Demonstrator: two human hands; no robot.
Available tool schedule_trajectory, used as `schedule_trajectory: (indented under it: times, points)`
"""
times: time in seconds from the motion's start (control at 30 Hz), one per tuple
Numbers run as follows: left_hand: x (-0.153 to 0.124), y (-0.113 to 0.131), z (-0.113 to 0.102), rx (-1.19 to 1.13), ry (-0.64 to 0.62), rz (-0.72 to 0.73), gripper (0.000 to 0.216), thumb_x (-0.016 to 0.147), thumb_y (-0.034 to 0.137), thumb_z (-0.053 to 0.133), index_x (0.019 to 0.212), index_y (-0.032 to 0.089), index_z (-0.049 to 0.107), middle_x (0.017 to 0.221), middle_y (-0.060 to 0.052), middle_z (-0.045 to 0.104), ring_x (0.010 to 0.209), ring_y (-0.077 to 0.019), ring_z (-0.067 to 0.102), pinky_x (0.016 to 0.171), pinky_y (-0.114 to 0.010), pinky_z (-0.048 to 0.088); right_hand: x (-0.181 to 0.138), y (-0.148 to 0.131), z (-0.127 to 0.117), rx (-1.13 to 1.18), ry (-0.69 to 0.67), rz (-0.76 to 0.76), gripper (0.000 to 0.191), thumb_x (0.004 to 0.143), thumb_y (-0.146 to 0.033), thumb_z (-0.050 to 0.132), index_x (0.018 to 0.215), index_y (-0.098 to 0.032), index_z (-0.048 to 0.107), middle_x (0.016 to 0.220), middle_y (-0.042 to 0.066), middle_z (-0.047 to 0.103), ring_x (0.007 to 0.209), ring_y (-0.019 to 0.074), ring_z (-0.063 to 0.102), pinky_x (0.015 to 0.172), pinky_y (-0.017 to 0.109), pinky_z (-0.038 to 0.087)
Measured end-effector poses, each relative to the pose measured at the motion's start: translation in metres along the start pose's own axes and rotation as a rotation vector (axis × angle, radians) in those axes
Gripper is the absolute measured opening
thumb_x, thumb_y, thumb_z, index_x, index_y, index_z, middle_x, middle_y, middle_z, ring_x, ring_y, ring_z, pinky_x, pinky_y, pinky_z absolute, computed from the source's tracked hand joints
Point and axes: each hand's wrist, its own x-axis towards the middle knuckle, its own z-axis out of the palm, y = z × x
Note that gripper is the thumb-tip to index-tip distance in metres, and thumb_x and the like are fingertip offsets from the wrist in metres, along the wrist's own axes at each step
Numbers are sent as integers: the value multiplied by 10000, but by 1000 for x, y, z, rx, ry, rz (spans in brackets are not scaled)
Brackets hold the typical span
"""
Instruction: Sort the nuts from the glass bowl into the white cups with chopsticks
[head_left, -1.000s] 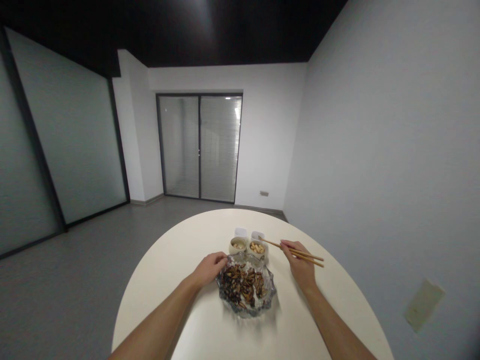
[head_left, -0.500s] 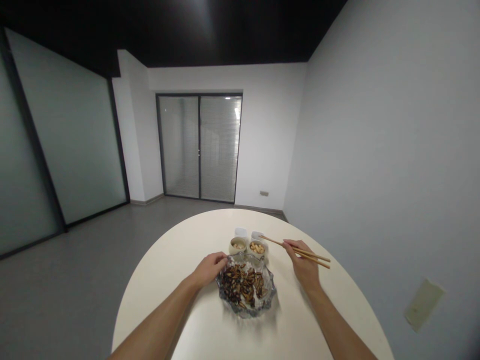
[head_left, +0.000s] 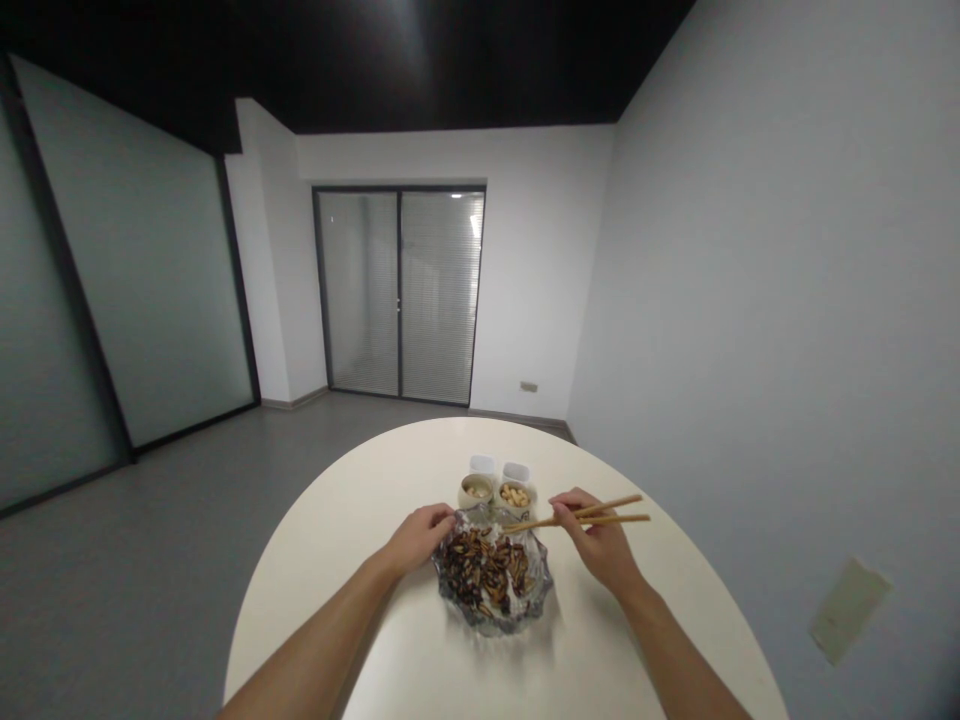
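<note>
A scalloped glass dish (head_left: 541, 583) full of dark seeds sits on the round white table (head_left: 360, 520). My left hand (head_left: 420, 534) rests on the dish's left rim with its fingers curled over the edge. My right hand (head_left: 596, 537) is closed round a pair of wooden chopsticks (head_left: 577, 516). Their tips point left and hang over the dish's far right edge, just below a small cup of pale nuts (head_left: 514, 495). A second small cup (head_left: 476, 489) stands to the left of that one.
Two small white lids or containers (head_left: 499, 467) lie behind the cups. The table's right side runs close to a grey wall (head_left: 750, 330). Grey floor and glass sliding doors (head_left: 399, 295) lie beyond.
My right hand has swung the chopsticks down and leftward, so their tips went from above the nut cup to the dish's far edge. My left hand stayed on the rim.
</note>
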Motion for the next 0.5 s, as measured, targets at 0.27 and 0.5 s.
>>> schedule_trajectory:
  times: [0.27,0.5]
  points:
    - [1,-1,1,4,-6,-9,344,881,409,452,866,161,690,830,-47,709,811,-209,617,743,-282,437,-1,3,0,17,-24,4,261,935,-436,597,864,-212,712,750,45,683,689,207,661,637,313,549]
    - [1,2,0,-7,-6,-10,339,883,407,459,870,160,691,840,-45,711,824,-207,613,747,-272,435,-2,-2,3,9,-96,-3,248,948,-410,589,873,-214,721,762,46,688,708,207,660,660,314,549]
